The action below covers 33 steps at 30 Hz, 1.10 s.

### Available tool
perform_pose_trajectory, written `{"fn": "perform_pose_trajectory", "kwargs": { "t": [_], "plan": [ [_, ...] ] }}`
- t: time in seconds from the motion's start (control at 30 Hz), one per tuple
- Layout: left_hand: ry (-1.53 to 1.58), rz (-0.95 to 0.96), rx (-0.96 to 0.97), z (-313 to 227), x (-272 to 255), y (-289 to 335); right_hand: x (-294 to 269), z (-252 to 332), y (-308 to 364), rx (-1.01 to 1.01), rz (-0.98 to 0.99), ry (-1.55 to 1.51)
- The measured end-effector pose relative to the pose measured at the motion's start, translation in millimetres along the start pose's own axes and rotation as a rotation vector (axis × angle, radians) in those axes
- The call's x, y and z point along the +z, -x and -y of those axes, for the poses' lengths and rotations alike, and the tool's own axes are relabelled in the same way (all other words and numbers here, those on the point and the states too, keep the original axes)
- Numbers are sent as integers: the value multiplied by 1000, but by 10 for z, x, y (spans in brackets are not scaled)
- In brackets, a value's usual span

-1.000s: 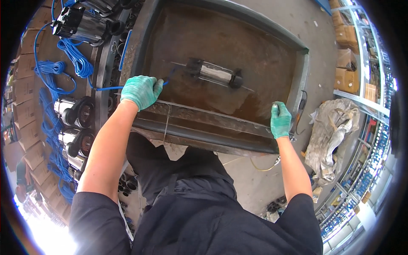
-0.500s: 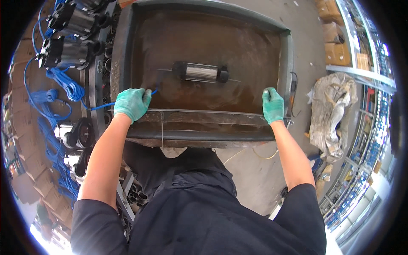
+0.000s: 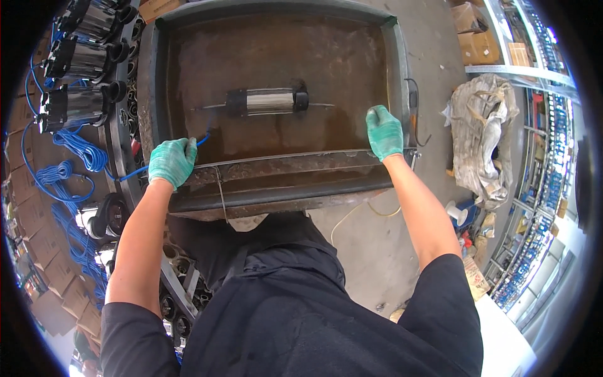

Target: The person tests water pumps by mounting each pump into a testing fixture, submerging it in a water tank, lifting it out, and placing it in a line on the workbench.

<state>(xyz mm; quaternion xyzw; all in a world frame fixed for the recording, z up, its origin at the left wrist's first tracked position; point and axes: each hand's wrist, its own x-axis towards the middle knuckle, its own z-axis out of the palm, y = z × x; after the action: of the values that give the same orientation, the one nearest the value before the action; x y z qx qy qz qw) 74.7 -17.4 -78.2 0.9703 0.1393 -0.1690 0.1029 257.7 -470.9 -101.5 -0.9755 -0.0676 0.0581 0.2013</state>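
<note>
My left hand [image 3: 172, 162], in a green glove, is closed around a blue cable [image 3: 130, 174] above the tank's near left corner. The cable passes through the grip, and its upper end dips into the brown water toward the pump. That pump [image 3: 269, 100], a shiny metal cylinder with black ends, lies sideways in the middle of the large dark tank [image 3: 146, 94]. Thin pale lines show at both of its ends. Near the right wall, my right hand [image 3: 384, 133], also gloved in green, has its fingers curled in; what they hold, if anything, is hidden.
A metal bar [image 3: 282, 157] crosses the tank's near side. Left of the tank stand several similar pumps [image 3: 75, 107] with coiled blue cables [image 3: 81, 147]. To the right are a dirty whitish sack [image 3: 480, 138], a white spool [image 3: 456, 213] and cardboard boxes [image 3: 477, 47] on shelving.
My view has turned slightly, so the tank and pump appear farther left and higher. Both hands keep about the same places over the tank, the left still on the cable.
</note>
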Motion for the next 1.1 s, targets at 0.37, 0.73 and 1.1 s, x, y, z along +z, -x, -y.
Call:
{"fn": "perform_pose_trajectory", "kwargs": {
  "t": [0.37, 0.73, 1.1],
  "plan": [
    [-3, 37, -18, -30, -38, -1, -50, 84, 0, 23, 20, -29],
    [-30, 67, -30, -29, -45, -14, -22, 20, -12, 15, 18, -39],
    [12, 74, -29, -76, -89, 1, -33, 40, 0, 21, 0, -45]
  ]
}}
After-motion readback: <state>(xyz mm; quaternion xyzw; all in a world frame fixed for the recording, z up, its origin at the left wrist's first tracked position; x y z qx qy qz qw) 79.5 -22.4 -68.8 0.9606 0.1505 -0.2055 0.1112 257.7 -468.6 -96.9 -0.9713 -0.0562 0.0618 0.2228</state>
